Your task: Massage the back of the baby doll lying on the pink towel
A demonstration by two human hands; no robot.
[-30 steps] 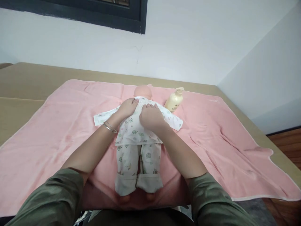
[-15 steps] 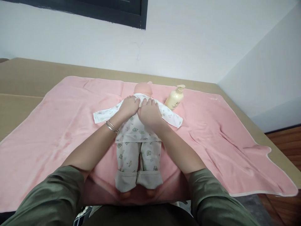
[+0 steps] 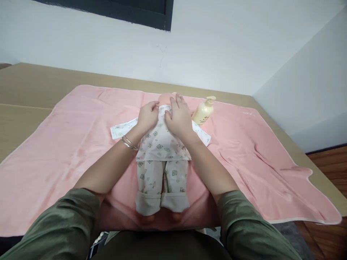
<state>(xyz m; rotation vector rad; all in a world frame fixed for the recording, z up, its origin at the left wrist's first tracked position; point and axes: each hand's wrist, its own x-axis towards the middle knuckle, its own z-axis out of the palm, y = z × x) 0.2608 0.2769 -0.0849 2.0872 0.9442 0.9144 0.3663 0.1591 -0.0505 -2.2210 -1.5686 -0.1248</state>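
Head view: our left hand (image 3: 148,117) half-curled, right hand (image 3: 179,117) loosely open, neither visibly gripping anything, probably just steadying the doll (image 3: 165,150).

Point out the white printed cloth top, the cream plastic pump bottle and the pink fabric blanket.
White printed cloth top (image 3: 163,143): head view, lower torso part.
Cream plastic pump bottle (image 3: 202,113): head view, its body.
Pink fabric blanket (image 3: 244,139): head view, bare stretch on the right.

There are two hands (image 3: 148,116) (image 3: 181,117), one doll (image 3: 162,147), one pump bottle (image 3: 202,113) and one blanket (image 3: 81,144).
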